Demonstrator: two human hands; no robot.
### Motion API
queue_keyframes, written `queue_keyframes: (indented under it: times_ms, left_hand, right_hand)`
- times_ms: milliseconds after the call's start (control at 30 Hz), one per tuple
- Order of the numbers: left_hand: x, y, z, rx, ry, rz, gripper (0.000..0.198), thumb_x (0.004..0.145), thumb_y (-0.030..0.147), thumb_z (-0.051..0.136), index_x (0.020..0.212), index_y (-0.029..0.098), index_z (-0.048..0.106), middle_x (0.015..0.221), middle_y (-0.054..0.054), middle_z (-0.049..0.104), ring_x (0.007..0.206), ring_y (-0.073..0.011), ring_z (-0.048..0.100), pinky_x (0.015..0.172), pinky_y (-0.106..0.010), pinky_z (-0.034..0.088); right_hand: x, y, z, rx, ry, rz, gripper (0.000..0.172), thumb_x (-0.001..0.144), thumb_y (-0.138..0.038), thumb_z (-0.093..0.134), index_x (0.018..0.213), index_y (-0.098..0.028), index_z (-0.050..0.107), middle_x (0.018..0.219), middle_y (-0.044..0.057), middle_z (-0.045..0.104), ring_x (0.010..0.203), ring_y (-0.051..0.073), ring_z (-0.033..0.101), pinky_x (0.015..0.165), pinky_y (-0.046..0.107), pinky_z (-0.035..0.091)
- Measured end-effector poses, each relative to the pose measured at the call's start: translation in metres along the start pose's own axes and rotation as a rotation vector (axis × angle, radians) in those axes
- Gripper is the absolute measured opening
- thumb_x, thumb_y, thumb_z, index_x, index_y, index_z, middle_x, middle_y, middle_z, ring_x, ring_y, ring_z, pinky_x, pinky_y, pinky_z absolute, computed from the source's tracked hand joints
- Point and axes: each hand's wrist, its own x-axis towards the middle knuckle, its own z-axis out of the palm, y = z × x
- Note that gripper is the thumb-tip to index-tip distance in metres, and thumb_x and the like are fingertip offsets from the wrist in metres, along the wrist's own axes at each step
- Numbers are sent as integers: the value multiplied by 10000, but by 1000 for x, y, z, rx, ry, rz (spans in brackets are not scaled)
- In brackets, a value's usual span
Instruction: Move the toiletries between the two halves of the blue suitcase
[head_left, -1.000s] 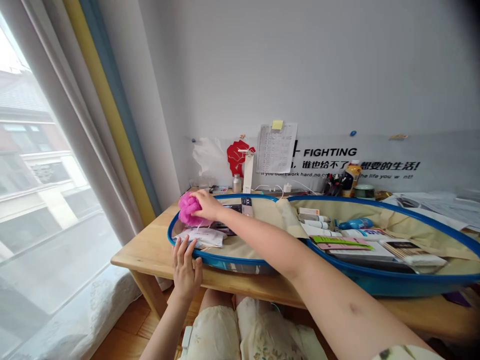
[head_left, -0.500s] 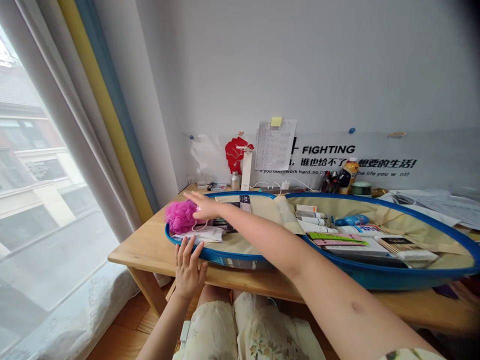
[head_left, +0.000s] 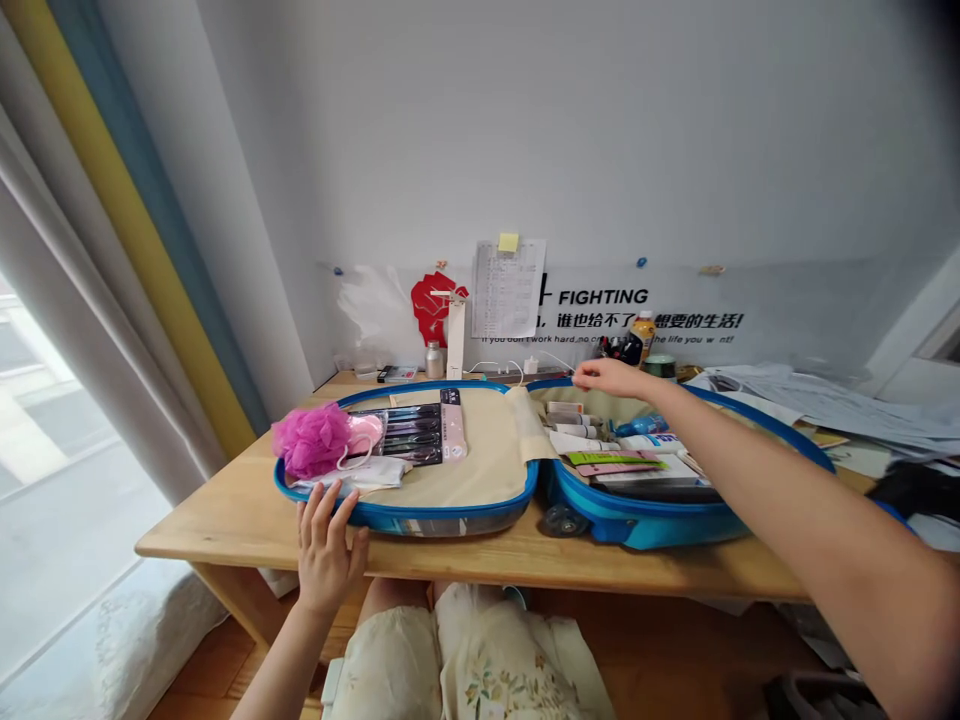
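Note:
An open blue suitcase lies on the table, its two halves side by side. My left hand rests against the front rim of the left half, fingers spread. Behind those fingers sit a pink bath pouf with a white cord and a flat white packet. A pack of dark-handled toothbrushes lies beside the pouf. My right hand hovers over the back of the right half with its fingers curled in, nothing visible in them. Below it are white tubes, a blue bottle and green and pink strips.
The wooden table bears papers at the right. Along the wall stand a small bottle, a white lamp, a charger and an orange-labelled drink bottle. A curtain hangs at the left.
My right hand has left the bath pouf and swung right, over the right half, its fingers now curled. My left hand stays at the rim. The view has shifted right.

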Motion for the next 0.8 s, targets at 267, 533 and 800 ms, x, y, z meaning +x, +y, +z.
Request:
queue_keyframes:
  times_ms: [267,533,800]
  left_hand:
    - [-1,-1,1,-8,6,-2,583,935,165,510,1499,218,372,1548,-142,399,1506,-274,251,1233,-491,190]
    - [-1,0,0,-9,-1,-9,560,938,171,501,1484,217,387,1536,-147,412,1503,-284,256,1223,-512,206]
    - [-2,-2,1,-7,-3,-11,546,944,201,496,1479,216,388,1532,-150,413,1498,-295,264,1217,-519,219]
  right_hand:
    - [-58,32,23,-83,-383,34,558,529,-602,731,927,-212,707,1019,86,721,969,273,658,819,334,492]
    - [-64,33,32,-233,-399,39,452,635,-481,647,992,-209,700,980,91,704,873,253,648,736,333,479]
    - [-66,27,36,-301,-342,38,321,665,-425,618,893,-201,648,922,94,687,810,237,623,684,325,435]
